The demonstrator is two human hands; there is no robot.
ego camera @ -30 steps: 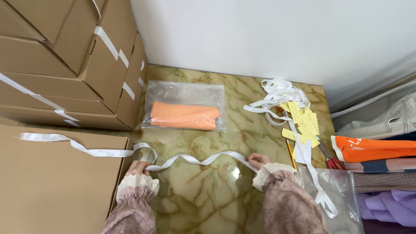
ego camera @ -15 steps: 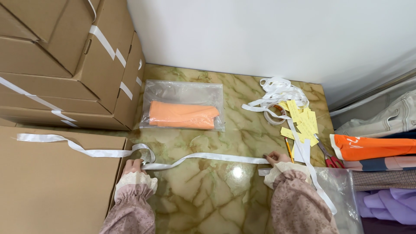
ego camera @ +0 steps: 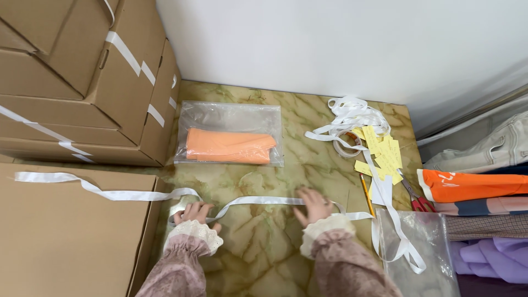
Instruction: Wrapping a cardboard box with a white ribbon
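Note:
A long white ribbon (ego camera: 258, 201) lies across the marbled green floor (ego camera: 258, 253) and trails left over a brown cardboard box (ego camera: 66, 236). My left hand (ego camera: 193, 213) pinches the ribbon near the box's edge. My right hand (ego camera: 314, 205) presses flat on the ribbon further right, fingers spread. Both wrists wear lace-cuffed patterned sleeves. Beyond the hands lies a clear plastic bag (ego camera: 228, 132) holding a folded orange cloth (ego camera: 230, 146).
Stacked cardboard boxes (ego camera: 82, 82) with white straps fill the upper left. At right lie a heap of white ribbon (ego camera: 350, 116), a tape roll (ego camera: 347, 144), yellow paper slips (ego camera: 382, 154), a pencil (ego camera: 366, 193), red-handled scissors (ego camera: 415, 199), a clear bag (ego camera: 421, 247) and folded clothes (ego camera: 478, 184).
My right hand slid right along the ribbon, pulling it straight, then came back left and now presses flat on it. My left hand stayed by the box.

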